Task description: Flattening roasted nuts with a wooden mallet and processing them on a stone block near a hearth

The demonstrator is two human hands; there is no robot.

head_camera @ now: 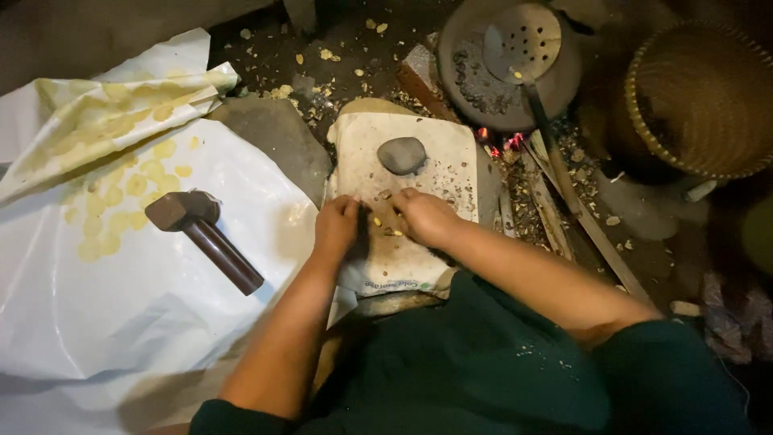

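Plastic (97, 306), white and crumpled, covers the left of the floor, and flat yellow discs (133, 193) lie spread on its upper part. A hammer (201, 229) with a dark head and brown handle rests on the sheet just right of the discs, apart from both hands. A grey slab (278, 141) shows past the sheet's edge.

The left hand (336, 227) lies knuckles up on a sack (451, 161) spread over a block, fingers curled down onto the cloth; I cannot tell whether they pinch anything. Between the hands, small yellow-brown bits (378, 219) sit on the sack. The right hand (423, 216) rests just beside them, fingers bent toward the bits and touching the cloth, its hold likewise unclear. Above both hands a grey stone (402, 155) sits on the sack, well clear of the fingers.

Further right, embers (493, 145) glow beneath a round pan (564, 80), and a holed ladle (523, 40) lies across it. Sticks (564, 209) run down from the fire. A woven basket (700, 97) stands at the far right.
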